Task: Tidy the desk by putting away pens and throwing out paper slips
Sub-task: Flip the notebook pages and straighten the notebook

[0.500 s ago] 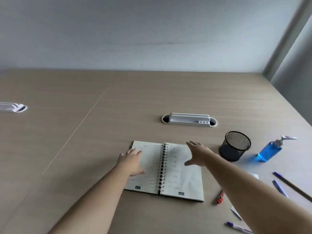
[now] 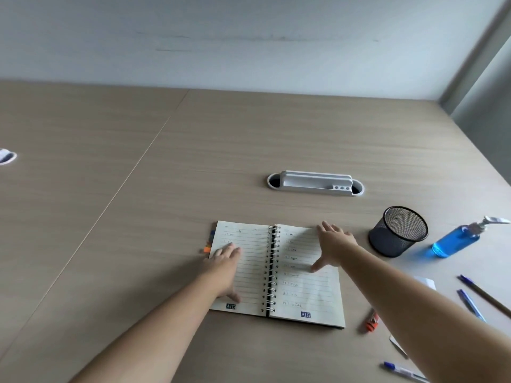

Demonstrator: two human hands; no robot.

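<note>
Paper pages now lie under both open palms: left hand (image 2: 225, 268) has slid onto the spiral notebook (image 2: 276, 275), right hand (image 2: 333, 246) flat; pens (image 2: 470, 304) untouched.

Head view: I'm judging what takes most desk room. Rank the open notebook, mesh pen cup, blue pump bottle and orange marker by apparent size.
1. Open notebook, clearly largest.
2-3. Mesh pen cup and blue pump bottle: they look alike, so no ranking.
4. Orange marker, smallest, partly hidden by the right forearm.
</note>
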